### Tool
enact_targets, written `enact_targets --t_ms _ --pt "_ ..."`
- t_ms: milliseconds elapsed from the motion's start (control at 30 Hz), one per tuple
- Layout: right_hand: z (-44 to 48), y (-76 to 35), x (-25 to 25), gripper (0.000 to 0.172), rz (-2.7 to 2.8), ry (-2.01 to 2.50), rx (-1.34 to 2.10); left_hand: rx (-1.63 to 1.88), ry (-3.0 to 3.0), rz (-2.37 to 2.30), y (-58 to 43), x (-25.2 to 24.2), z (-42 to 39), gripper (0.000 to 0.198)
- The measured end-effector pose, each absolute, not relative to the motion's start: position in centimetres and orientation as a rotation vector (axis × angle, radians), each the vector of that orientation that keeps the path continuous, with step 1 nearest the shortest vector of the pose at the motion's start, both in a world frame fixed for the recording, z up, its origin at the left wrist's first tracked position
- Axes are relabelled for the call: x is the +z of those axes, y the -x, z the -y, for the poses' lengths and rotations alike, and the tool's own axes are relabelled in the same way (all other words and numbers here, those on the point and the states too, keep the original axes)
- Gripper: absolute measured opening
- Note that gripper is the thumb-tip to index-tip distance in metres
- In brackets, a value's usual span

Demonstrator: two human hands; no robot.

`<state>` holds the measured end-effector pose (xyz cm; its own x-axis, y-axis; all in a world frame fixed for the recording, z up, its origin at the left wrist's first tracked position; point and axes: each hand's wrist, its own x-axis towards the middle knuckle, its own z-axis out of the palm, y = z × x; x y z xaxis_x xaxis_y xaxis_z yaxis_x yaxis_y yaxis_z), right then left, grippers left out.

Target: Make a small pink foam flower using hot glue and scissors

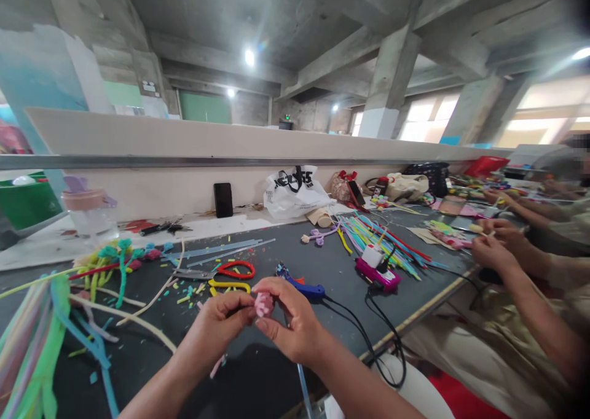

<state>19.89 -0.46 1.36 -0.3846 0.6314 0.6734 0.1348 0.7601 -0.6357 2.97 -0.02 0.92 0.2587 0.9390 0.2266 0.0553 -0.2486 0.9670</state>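
Observation:
A small pink fuzzy flower-like piece [263, 305] is held between my two hands above the dark table [249, 370]. My left hand [225, 324] pinches it from the left side, and my right hand [290, 321] grips it from the right with thumb and fingers. Just beyond the hands lie red-handled scissors [236, 270], a yellow-handled tool [229, 286] and a blue glue gun [311, 290] with a black cord. A pink strip [218, 366] shows below my left hand.
Pipe cleaners lie in bundles at the left [34, 345] and right [382, 241]. A purple power strip [378, 275] trails cords off the front edge. Behind stand a phone [224, 199], a cup [87, 213] and a white bag [295, 193]. Other people's hands [498, 244] work at the right.

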Motion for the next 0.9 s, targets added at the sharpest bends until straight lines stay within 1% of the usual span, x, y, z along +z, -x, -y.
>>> enact_targets --t_ms 67,133,267,367,467,633,700,800,900 --pt "0.3 -19.9 1.0 0.050 1.880 0.586 0.674 1.216 -1.673 -1.011 -2.5 1.1 -0.1 0.012" --pt "-0.1 -19.8 0.5 0.056 1.813 0.598 0.715 1.368 -1.798 -1.094 -1.7 1.4 -0.3 0.009" --pt "-0.9 -19.7 0.0 0.052 1.715 0.687 0.712 1.712 -1.933 -1.249 -0.1 2.2 -1.1 0.007" --pt "-1.1 -19.5 -0.1 0.047 1.724 0.738 0.684 1.786 -1.927 -1.289 0.6 2.5 -1.6 0.006" --pt "-0.9 -19.4 -0.1 0.043 1.752 0.733 0.647 1.726 -1.978 -1.261 0.4 2.3 -1.7 0.007" --pt "-0.6 -19.1 -0.1 0.043 1.769 0.694 0.692 1.455 -2.204 -1.130 -0.8 1.5 -1.1 0.009" --pt "-0.4 -19.1 -0.1 0.040 1.769 0.690 0.707 1.370 -2.249 -1.103 -1.2 1.3 -0.9 0.011" --pt "-0.3 -19.1 0.1 0.032 1.792 0.674 0.691 1.319 -2.265 -1.107 -1.4 1.3 -0.7 0.011" --pt "-0.1 -19.1 0.3 0.029 1.809 0.664 0.695 1.316 -2.251 -1.143 -1.2 1.5 -0.6 0.010"
